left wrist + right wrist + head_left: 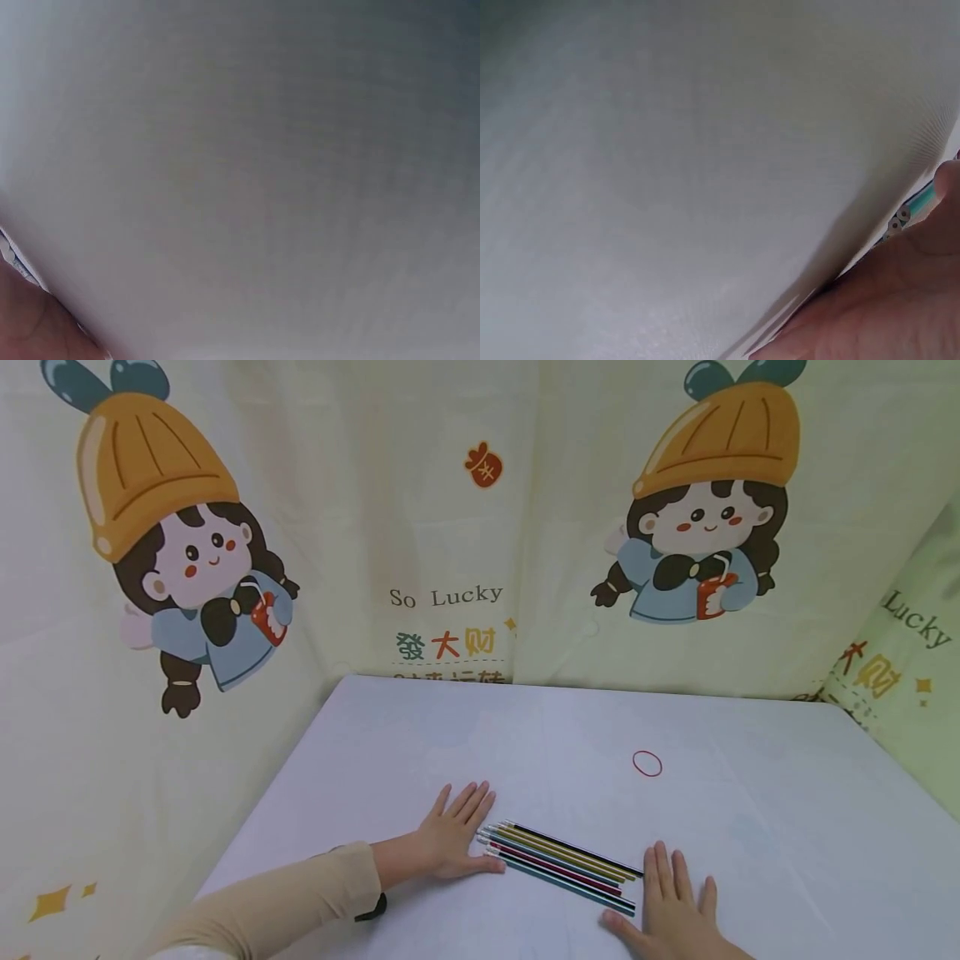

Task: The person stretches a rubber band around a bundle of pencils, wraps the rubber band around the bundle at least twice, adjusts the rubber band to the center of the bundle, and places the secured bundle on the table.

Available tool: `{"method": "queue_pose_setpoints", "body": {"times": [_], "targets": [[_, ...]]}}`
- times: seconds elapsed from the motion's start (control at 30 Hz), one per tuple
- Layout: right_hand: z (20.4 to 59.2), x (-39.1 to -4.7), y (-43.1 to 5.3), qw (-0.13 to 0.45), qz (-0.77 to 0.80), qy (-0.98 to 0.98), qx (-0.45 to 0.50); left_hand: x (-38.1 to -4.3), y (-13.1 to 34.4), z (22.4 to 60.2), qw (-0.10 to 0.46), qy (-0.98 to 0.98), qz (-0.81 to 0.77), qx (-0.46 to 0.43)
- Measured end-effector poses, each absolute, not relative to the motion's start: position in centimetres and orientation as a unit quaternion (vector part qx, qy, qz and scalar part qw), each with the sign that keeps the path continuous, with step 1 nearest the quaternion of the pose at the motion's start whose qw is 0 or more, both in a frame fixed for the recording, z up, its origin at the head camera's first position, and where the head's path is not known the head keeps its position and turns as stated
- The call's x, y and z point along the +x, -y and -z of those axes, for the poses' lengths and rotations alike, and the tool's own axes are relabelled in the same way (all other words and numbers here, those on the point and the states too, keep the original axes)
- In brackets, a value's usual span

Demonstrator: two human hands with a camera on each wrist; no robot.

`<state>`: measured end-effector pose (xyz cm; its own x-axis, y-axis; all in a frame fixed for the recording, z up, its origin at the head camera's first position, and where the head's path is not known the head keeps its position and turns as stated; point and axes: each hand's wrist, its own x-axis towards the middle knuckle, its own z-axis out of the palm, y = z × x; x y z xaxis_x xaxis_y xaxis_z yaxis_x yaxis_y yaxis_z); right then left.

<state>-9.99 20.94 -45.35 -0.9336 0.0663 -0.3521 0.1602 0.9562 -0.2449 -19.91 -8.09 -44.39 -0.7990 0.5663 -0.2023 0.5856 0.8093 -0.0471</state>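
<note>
Several unsharpened pencils (pixel 556 869) lie side by side in a slanting row on the white table, coloured black, gold, teal and dark red. Their whitish ends point left. The left hand (pixel 455 839) rests flat at those ends, fingers straight and thumb stretched along the near side. At the opposite ends lies the right hand (pixel 671 914), palm down with fingers extended, its index finger beside the pencil ends and its thumb spread toward them. The right wrist view shows a few flat pencil ends near the right hand. Only a corner of the left hand appears in the left wrist view.
A red oval outline (pixel 647 763) marks the white tabletop (pixel 450 727) beyond the right hand. Behind the table's back edge hangs a cream curtain (pixel 570 527) printed with cartoon figures and lettering. A beige sleeve (pixel 300 893) covers the left forearm, with a dark band near its cuff.
</note>
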Motion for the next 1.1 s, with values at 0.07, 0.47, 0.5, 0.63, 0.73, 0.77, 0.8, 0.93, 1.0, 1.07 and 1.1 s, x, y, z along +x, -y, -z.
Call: {"method": "queue_pose_setpoints", "body": {"times": [0.07,0.47,0.5,0.63,0.73,0.77,0.8,0.93,1.0,1.07,1.1], "targets": [[45.4,-10.0,-20.8,0.172,0.138,-0.974,0.058,-19.7,8.1,44.2,0.093,-0.947,0.045,0.304],[45.3,-9.7,-20.6,0.156,0.149,-0.976,0.033,-18.9,6.6,44.0,0.094,-0.947,0.029,0.306],[45.3,-9.7,-20.5,0.156,0.148,-0.976,0.035,-18.8,6.5,44.0,0.093,-0.947,0.029,0.306],[45.2,-9.7,-20.2,0.152,0.147,-0.977,0.040,-18.7,6.2,44.0,0.092,-0.951,0.024,0.294],[45.1,-9.8,-19.9,0.146,0.151,-0.977,0.039,-18.6,6.1,43.9,0.095,-0.954,0.018,0.283],[45.1,-9.8,-19.8,0.144,0.151,-0.977,0.039,-18.5,6.1,43.9,0.096,-0.955,0.016,0.280],[45.0,-9.8,-19.8,0.144,0.151,-0.977,0.039,-18.5,6.1,43.9,0.097,-0.955,0.016,0.278],[45.0,-9.8,-19.6,0.147,0.147,-0.977,0.045,-18.4,6.1,43.7,0.097,-0.955,0.019,0.278],[45.0,-9.8,-19.6,0.151,0.146,-0.976,0.049,-18.4,6.0,43.6,0.098,-0.955,0.020,0.280],[44.9,-9.8,-19.6,0.155,0.145,-0.976,0.053,-18.4,6.0,43.5,0.099,-0.954,0.023,0.281],[44.9,-9.9,-19.6,0.158,0.145,-0.975,0.055,-18.5,6.0,43.5,0.100,-0.954,0.026,0.282]]}}
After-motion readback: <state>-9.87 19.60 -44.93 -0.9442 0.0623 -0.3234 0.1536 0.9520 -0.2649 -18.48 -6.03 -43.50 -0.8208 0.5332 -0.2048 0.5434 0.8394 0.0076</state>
